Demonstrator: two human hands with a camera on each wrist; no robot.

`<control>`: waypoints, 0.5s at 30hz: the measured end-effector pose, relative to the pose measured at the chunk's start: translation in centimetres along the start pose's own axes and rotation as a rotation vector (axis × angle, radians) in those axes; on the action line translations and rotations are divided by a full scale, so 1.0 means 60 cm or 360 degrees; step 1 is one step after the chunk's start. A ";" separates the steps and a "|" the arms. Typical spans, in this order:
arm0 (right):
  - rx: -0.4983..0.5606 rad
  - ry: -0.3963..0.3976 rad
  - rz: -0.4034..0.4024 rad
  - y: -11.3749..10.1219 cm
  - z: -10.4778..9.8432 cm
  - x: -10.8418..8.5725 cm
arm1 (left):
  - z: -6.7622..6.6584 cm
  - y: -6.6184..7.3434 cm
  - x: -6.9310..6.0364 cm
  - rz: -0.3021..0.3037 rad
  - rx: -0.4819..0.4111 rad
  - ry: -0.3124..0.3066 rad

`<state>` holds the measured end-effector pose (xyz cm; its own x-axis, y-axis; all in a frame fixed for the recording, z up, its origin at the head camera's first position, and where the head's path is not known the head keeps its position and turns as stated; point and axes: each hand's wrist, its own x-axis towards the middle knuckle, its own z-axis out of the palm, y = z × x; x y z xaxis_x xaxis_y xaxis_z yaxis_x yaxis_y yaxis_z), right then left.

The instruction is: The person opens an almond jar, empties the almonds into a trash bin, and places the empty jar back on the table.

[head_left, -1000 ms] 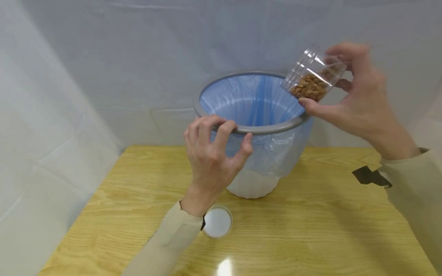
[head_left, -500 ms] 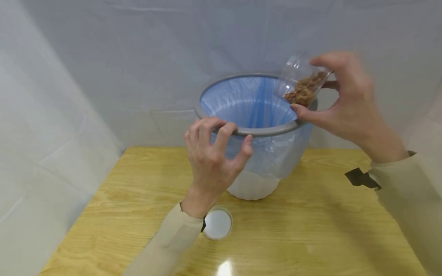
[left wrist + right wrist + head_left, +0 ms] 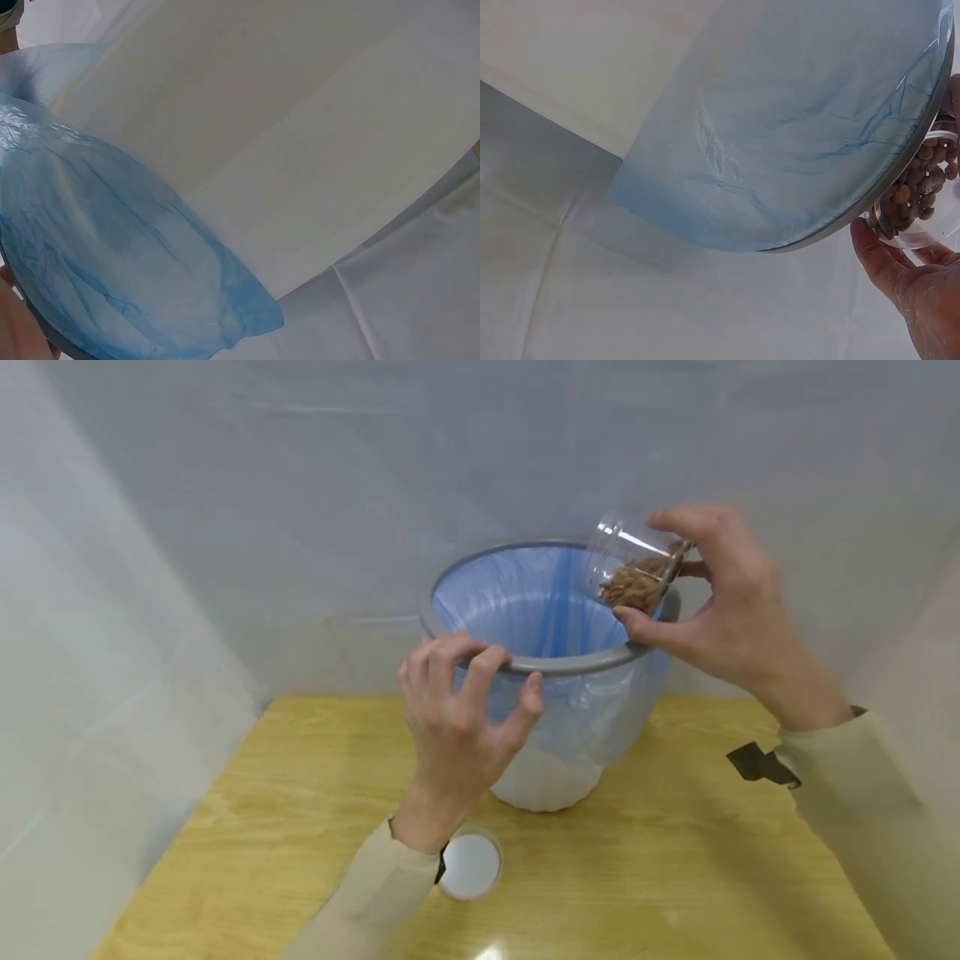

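In the head view a white trash can (image 3: 543, 787) stands on the table, lined with a blue plastic bag (image 3: 517, 593) under a grey rim ring (image 3: 570, 664). My left hand (image 3: 457, 718) hooks its fingers over the ring's near left part, thumb outside. My right hand (image 3: 731, 610) grips a clear jar (image 3: 626, 537) between thumb and fingers. The jar lies tipped on its side over the right part of the rim, its mouth turned left over the can. Almonds (image 3: 637, 585) are inside it, seen also as brown nuts (image 3: 915, 187) in the right wrist view.
A round white lid (image 3: 470, 865) lies on the wooden table (image 3: 660, 860) in front of the can, close to my left wrist. Grey-white sheeting (image 3: 337, 510) rises behind the table and along its left side.
My right hand has brought the jar left and down to the can's rim and tipped it a little further. The left hand keeps its place on the rim. The head view has shifted slightly.
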<state>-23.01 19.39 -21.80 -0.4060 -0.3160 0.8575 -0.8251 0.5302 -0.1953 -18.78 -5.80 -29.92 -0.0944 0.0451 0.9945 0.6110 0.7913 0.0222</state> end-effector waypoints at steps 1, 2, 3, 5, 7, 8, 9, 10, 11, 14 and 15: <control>-0.0006 -0.0002 0.0001 0.000 0.001 0.000 | 0.000 0.000 -0.001 0.0001 0.0002 0.0001; -0.0014 -0.0003 -0.0004 0.001 0.001 -0.001 | 0.001 -0.001 -0.001 0.0001 0.0005 -0.0001; -0.0027 -0.0009 -0.0003 0.001 0.001 -0.001 | 0.001 -0.001 -0.001 0.0002 0.0009 -0.0002; -0.0055 -0.0019 -0.0002 0.002 0.001 -0.001 | 0.002 -0.002 -0.001 0.0000 0.0017 -0.0008; -0.0086 -0.0044 -0.0006 0.003 0.000 0.000 | 0.003 -0.003 -0.002 -0.0001 0.0021 -0.0012; -0.0097 -0.0059 -0.0009 0.004 0.000 0.000 | 0.003 -0.003 -0.003 -0.0003 0.0022 -0.0013; -0.0107 -0.0074 -0.0010 0.004 0.000 0.000 | 0.004 -0.002 -0.003 -0.0003 0.0022 -0.0013; -0.0111 -0.0082 -0.0013 0.004 0.000 0.000 | 0.004 -0.002 -0.004 -0.0004 0.0022 -0.0011; -0.0118 -0.0095 -0.0016 0.005 0.000 0.001 | 0.004 -0.001 -0.004 -0.0005 0.0022 -0.0010; -0.0134 -0.0120 -0.0016 0.005 0.000 0.001 | 0.004 0.000 -0.004 -0.0009 0.0020 -0.0005; -0.0136 -0.0120 -0.0013 0.005 0.000 0.001 | 0.005 0.000 -0.004 -0.0010 0.0019 -0.0004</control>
<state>-23.31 19.53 -21.84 -0.4304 -0.3771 0.8201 -0.7934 0.5913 -0.1445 -18.96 -5.62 -30.18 -0.1005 0.0415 0.9941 0.6010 0.7988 0.0274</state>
